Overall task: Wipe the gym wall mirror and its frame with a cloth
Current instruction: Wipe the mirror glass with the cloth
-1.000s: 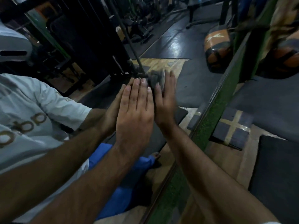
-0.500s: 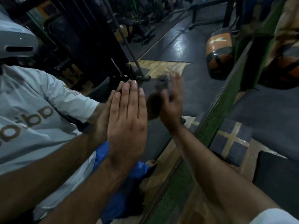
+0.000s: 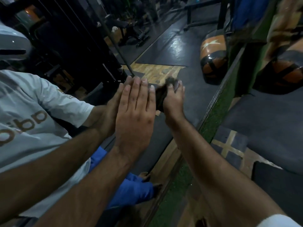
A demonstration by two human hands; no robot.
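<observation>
Right hand (image 3: pixel 173 102) lower on mirror (image 3: pixel 172 51), cloth (image 3: pixel 161 95) now bunched

Left hand (image 3: pixel 134 112): flat, fingers straight and held together, fingertips pointing up and away, palm facing forward.
Left forearm: bare, stretched out from the lower left up to the wrist.
Right hand (image 3: pixel 173 102): just right of the left hand and a little farther out, fingers curled, gripping a dark cloth (image 3: pixel 159 97) that bunches out on the thumb side of the grip.
Right forearm: bare, extended from the lower right; a white sleeve edge (image 3: pixel 277 222) shows near the elbow.
</observation>
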